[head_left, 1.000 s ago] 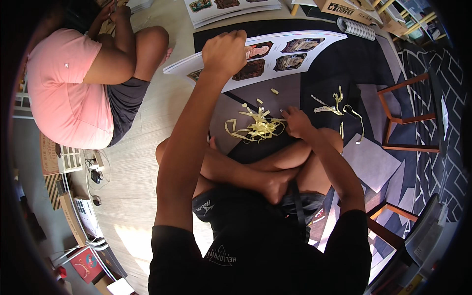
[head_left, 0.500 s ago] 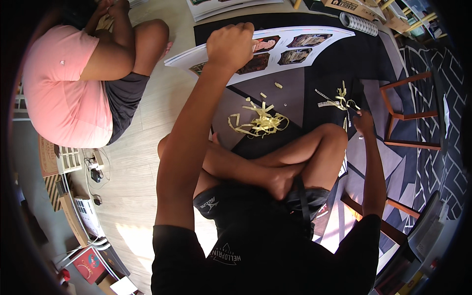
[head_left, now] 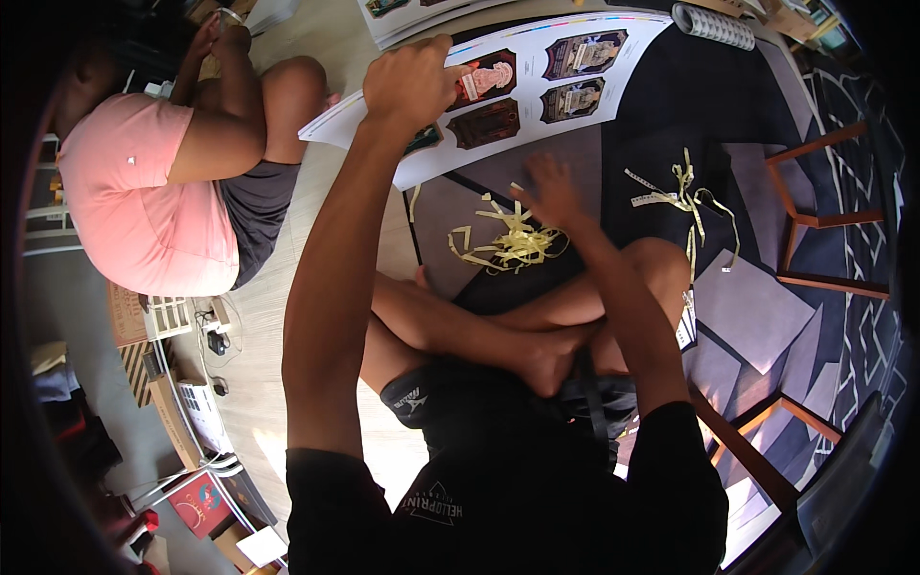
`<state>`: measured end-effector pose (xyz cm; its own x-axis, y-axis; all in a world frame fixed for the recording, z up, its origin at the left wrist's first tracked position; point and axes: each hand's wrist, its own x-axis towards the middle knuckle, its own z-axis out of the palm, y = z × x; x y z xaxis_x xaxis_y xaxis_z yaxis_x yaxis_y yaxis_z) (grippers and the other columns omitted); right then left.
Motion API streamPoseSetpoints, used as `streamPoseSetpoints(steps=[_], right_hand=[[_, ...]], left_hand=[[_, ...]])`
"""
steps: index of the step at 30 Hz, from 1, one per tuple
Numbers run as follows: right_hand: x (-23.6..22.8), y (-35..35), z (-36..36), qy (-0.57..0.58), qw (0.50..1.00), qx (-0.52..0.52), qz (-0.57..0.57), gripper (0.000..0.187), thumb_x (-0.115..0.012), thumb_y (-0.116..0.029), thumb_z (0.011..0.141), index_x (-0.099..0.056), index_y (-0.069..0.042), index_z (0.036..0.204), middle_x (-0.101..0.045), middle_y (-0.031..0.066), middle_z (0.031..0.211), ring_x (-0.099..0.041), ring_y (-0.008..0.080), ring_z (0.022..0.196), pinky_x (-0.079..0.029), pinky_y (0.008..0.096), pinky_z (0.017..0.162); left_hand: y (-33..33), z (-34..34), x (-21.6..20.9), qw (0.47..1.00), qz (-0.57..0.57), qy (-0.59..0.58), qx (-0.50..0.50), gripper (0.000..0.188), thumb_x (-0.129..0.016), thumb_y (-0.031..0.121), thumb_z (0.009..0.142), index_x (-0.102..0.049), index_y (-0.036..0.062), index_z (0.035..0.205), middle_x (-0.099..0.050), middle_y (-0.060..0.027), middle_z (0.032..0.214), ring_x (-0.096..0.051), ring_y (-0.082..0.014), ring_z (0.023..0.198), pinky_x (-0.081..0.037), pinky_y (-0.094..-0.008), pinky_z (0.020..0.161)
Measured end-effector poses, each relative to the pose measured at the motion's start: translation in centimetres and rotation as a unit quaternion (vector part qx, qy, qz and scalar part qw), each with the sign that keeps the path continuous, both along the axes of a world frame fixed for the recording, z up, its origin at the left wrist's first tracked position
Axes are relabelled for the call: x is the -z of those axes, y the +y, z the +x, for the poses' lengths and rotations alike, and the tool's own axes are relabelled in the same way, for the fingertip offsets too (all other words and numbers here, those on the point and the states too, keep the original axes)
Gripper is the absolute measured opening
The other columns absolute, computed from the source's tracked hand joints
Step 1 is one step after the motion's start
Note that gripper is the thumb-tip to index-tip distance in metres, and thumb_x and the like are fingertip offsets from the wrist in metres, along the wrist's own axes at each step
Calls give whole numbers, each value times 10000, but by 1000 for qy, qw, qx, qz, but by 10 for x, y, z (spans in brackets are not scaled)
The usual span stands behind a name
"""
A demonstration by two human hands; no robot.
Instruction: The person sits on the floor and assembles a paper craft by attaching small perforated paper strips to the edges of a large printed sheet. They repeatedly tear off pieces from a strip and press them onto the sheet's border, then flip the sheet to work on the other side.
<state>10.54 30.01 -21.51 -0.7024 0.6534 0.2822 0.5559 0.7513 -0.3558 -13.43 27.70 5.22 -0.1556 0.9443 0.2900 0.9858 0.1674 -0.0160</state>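
My left hand (head_left: 407, 84) is closed around the upper edge of a large white printed sheet (head_left: 529, 88). The sheet is held up at a tilt and bears several dark ornate label-like pictures; whether it is one sheet or a few together I cannot tell. Below it, my right hand (head_left: 554, 192) hovers with fingers spread and slightly blurred, holding nothing I can see. Just beside that hand, a tangled pile of pale yellow strips (head_left: 522, 245) lies on the dark patterned mat. A second loose bunch of strips (head_left: 688, 197) is farther right.
A person in a pink shirt (head_left: 153, 201) sits on the floor at the left. More printed sheets (head_left: 407, 29) are stacked at the far edge. A patterned roll (head_left: 714, 26) lies at the far right, near a brown wooden frame (head_left: 824, 220). Cables and boxes line the left side.
My right hand has left the right-hand bunch of strips and swung left to the central pile. My left hand and the printed sheet have shifted a little left, showing more of its face.
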Motion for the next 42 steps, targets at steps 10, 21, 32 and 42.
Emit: streamPoseSetpoints(steps=[10,21,32,42], right_hand=[[-47,-99,-11,26,962,-218,-164,344,-697,-344,888,-679,-50,1066,-686,134,1055,-638,312,1056,-360,567,1075],[-6,-107,-165,115,980,-153,47,131,-652,-159,828,-707,-95,928,-665,72,1170,-594,278,1162,-417,492,1036],[-4,-67,-39,-62,966,-242,-63,140,-654,-97,788,-694,-45,912,-645,126,1079,-599,310,1109,-467,424,973],[-23,-87,-104,18,994,-46,-94,228,-680,-161,829,-663,-41,1023,-635,141,1073,-595,317,1088,-434,483,930]], left_hand=[[-1,-5,2,1000,12,4,8,451,-686,506,880,-678,75,1013,-723,-181,805,-711,-371,762,-546,-480,664],[-4,1,-1,998,45,-27,44,402,-717,456,869,-657,64,940,-717,-171,787,-701,-382,748,-541,-482,674],[-2,-14,-3,999,-1,-46,4,464,-693,526,870,-708,96,1044,-728,-174,881,-699,-369,860,-534,-491,748],[-14,-30,-18,997,3,-53,-52,517,-701,546,861,-715,102,1125,-735,-176,904,-707,-359,872,-539,-463,775]])
